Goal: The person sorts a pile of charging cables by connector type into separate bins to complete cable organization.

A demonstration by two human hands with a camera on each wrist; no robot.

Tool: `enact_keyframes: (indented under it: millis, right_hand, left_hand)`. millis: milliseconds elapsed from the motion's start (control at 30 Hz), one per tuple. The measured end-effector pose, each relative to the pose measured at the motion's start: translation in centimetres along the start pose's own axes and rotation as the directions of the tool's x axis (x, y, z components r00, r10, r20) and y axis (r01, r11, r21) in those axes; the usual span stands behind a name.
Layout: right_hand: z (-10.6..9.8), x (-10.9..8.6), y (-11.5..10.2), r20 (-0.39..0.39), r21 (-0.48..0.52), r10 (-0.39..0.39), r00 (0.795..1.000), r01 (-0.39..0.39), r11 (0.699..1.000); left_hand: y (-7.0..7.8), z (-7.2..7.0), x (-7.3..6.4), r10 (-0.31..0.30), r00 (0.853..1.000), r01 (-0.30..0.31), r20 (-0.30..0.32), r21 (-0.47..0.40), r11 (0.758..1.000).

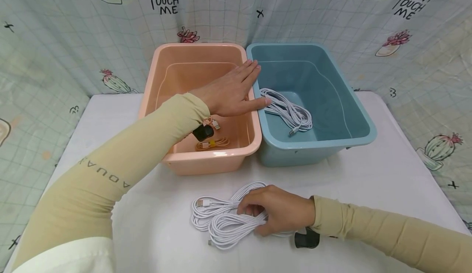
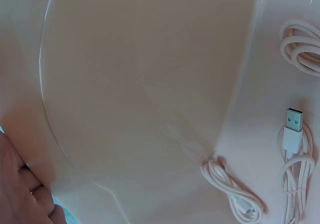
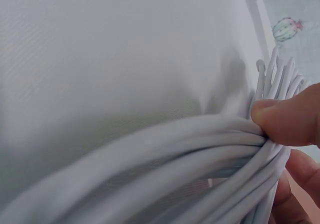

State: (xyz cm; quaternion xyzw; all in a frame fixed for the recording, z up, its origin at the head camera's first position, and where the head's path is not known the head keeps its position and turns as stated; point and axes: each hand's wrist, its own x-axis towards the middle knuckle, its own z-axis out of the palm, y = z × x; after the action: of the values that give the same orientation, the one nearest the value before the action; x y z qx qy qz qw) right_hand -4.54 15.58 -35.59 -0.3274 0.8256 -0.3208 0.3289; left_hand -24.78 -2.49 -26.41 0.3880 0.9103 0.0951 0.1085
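Note:
My left hand (image 1: 232, 92), fingers straight, rests on the touching rims between the peach bin (image 1: 212, 153) and the blue bin (image 1: 324, 144). In the head view my right hand (image 1: 284, 209) pinches a coiled white cable (image 1: 228, 228) at the table's front; the right wrist view shows the thumb and fingers closed round its strands (image 3: 215, 154). Close behind it lies more coiled white cable with a USB plug (image 1: 203, 203); whether it is a separate bundle I cannot tell. Another white cable (image 1: 291, 111) lies coiled inside the blue bin.
Inside the peach bin are several bundled cables, one with a yellow tie (image 1: 211, 143) and one with a USB plug (image 2: 293, 139). Both bins stand at the back of the white table (image 1: 158, 232). A printed curtain (image 1: 217, 10) hangs behind and at both sides.

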Motion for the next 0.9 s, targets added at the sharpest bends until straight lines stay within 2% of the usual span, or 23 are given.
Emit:
enact_keyframes:
  millis: [233, 467, 900]
  right_hand:
    - [-0.4, -0.2, -0.2, -0.012, 0.040, -0.001, 1.000, 0.001, 0.999]
    - [-0.9, -0.5, -0.6, -0.039, 0.028, -0.058, 0.998, 0.059, 0.998]
    - [-1.9, -1.5, -1.5, -0.068, 0.043, -0.085, 0.994, 0.088, 0.995]
  left_hand:
    - [0.1, -0.1, -0.1, 0.005, 1.000, -0.005, -0.001, 0.000, 1.000]
    - [0.1, -0.1, -0.1, 0.007, 1.000, -0.007, 0.001, -0.004, 1.000]
    - [0.0, 0.0, -0.1, 0.014, 1.000, -0.014, 0.003, 0.000, 1.000]
